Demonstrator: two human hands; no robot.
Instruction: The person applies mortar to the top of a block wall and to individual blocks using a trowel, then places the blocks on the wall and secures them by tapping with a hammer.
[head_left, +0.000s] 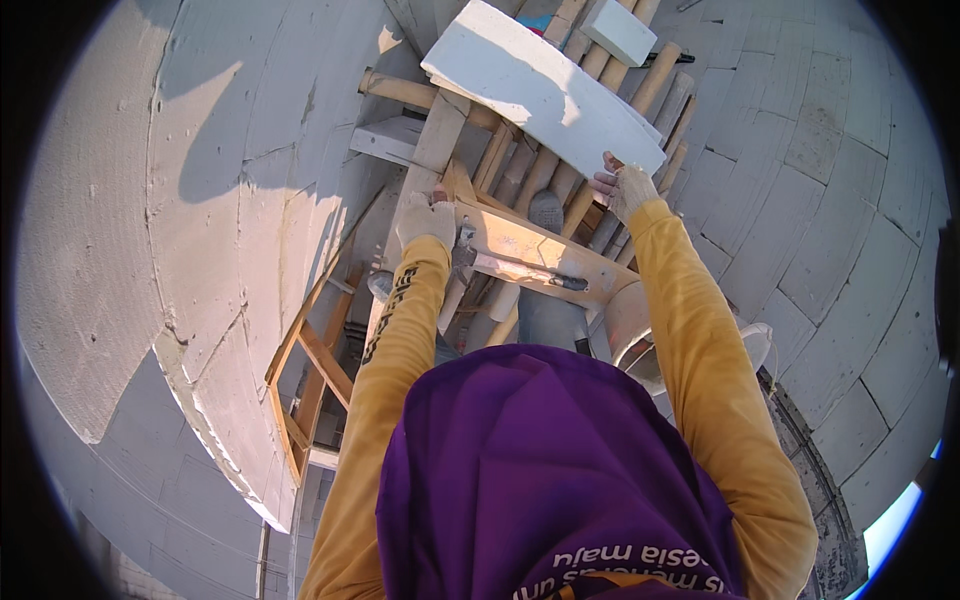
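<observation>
A long white building block [545, 85] lies slantwise ahead of me, over wooden poles. My right hand [627, 190], in a pale glove with bare fingertips, is at its near right corner. The thumb and fingers are apart; whether they touch the block is unclear. My left hand [426, 218], gloved alike, is beside an upright board [440, 135], its fingers curled. What it grips, if anything, is hidden. Between my hands is a wooden plank [540, 245] with a dark-handled tool [570, 283] along its near side.
A smaller white block [619, 32] rests on the poles [655, 78] at the far side. A mortar-smeared bucket [630, 325] stands below my right forearm. Block walls rise at left [240, 190] and right [790, 200]. A wooden frame [320, 360] leans at lower left.
</observation>
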